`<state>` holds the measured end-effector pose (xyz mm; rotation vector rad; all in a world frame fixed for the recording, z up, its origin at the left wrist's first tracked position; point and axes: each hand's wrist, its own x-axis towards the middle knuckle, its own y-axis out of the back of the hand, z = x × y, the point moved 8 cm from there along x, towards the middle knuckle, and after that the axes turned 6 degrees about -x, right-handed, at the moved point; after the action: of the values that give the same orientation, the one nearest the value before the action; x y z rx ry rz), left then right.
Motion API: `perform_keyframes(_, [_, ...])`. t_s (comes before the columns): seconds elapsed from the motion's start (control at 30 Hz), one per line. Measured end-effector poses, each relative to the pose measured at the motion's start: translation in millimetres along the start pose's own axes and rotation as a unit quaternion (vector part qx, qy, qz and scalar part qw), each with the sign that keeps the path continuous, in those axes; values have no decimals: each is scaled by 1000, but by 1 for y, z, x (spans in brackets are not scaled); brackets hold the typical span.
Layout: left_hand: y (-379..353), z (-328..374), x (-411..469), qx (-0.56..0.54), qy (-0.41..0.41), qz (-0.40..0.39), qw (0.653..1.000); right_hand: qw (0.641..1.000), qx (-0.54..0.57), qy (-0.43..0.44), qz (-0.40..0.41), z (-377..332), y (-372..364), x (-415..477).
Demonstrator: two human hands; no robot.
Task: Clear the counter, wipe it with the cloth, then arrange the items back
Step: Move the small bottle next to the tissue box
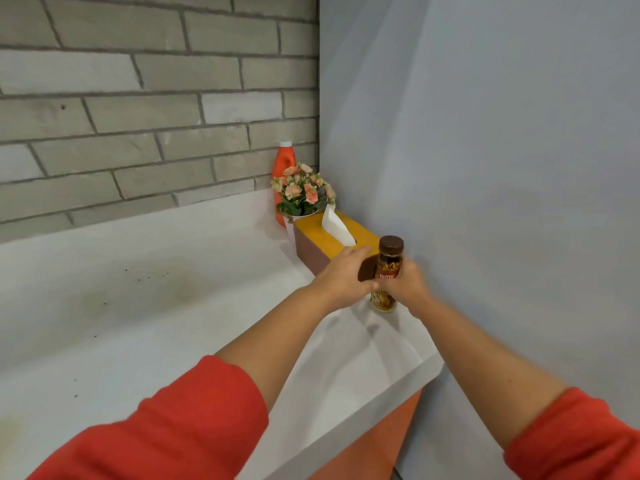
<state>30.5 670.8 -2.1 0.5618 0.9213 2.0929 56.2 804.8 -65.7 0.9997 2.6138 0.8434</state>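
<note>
Gripping brown-lidded glass jar (389,263), right hand (408,284) curls fingers round it; left hand (341,276) lies straight-fingered on yellow-topped cardboard tissue box (329,237). Prob clearing: lift jar straight up w/ box steadied

Right hand (407,284) grips the jar (390,252); left hand (341,277) perhaps holds the tissue box (311,249).

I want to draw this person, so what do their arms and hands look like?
The left sleeve and right sleeve are bright red and pushed well up the arms. The left hand and right hand wear no gloves, and no rings or watch show.
</note>
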Motion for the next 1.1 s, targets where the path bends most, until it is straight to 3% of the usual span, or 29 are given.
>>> perform_keyframes(0.67, [-19,-34,-20,6,67,-23,997,999,19,-27,-16,15,-9,7])
perform_keyframes(0.77, [-8,-41,-31,-4,79,-13,997,998,46,-36,15,17,-9,2])
perform_keyframes(0.93, [12,-54,-54,-20,92,17,995,981,40,-151,118,26,-14,-29])
perform_keyframes(1.1, [37,-67,-83,-16,92,52,994,961,114,-230,98,13,-50,-65])
